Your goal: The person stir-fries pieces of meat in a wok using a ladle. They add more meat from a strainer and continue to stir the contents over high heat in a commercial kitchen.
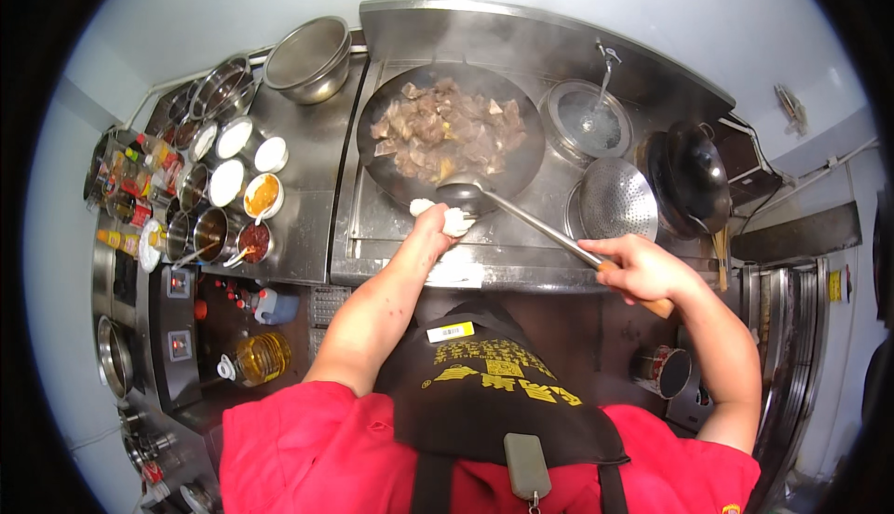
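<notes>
Chunks of browned meat [447, 130] fill a large black wok [391, 88] on the steel range, with steam rising off them. My left hand [438, 224] grips a white cloth [457, 221] at the wok's near rim; the cloth hides the part of the rim beneath it. My right hand [639, 266] is closed around the wooden handle of a long steel ladle [534, 217]. The ladle's bowl rests over the near edge of the wok, close to my left hand, and its inside cannot be seen.
A running tap [607, 60] feeds a water-filled pot [590, 119] right of the wok. Nearby are a perforated strainer [619, 200] and stacked dark woks [698, 179]. Seasoning bowls [262, 196], bottles [133, 179] and steel basins [307, 60] stand left. An oil jug [262, 359] sits below.
</notes>
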`<state>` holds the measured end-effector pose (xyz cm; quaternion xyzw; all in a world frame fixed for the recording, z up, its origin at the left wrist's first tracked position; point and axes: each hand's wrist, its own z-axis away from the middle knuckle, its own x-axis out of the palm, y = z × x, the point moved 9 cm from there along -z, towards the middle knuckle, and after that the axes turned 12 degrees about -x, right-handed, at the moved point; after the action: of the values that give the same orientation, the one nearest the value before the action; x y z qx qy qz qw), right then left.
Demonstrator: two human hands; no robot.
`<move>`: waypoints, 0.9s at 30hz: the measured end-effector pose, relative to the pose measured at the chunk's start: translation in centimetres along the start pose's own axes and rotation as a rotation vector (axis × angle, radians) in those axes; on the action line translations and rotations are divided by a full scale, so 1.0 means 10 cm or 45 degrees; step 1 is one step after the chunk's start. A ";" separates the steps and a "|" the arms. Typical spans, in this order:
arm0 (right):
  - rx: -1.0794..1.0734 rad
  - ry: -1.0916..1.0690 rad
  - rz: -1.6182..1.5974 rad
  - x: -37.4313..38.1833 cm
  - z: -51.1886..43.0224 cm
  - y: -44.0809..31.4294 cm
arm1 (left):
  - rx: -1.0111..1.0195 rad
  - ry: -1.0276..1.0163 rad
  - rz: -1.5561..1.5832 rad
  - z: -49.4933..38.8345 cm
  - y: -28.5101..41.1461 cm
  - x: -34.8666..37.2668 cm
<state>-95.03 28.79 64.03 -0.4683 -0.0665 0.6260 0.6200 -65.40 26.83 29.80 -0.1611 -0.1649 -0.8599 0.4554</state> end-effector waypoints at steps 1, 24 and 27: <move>0.035 0.006 0.036 0.05 -0.11 -0.01 | 0.050 -0.113 -0.038 -0.03 0.01 0.04; -0.406 0.077 0.343 0.00 0.04 -0.10 | 0.023 0.047 -0.100 0.36 0.00 -0.06; -0.007 0.015 0.131 0.04 -0.14 -0.03 | 0.040 -0.022 -0.112 0.11 0.03 0.00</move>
<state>-93.80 28.45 63.21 -0.4764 -0.0404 0.6541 0.5861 -65.01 27.10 30.85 -0.1538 -0.1893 -0.8750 0.4182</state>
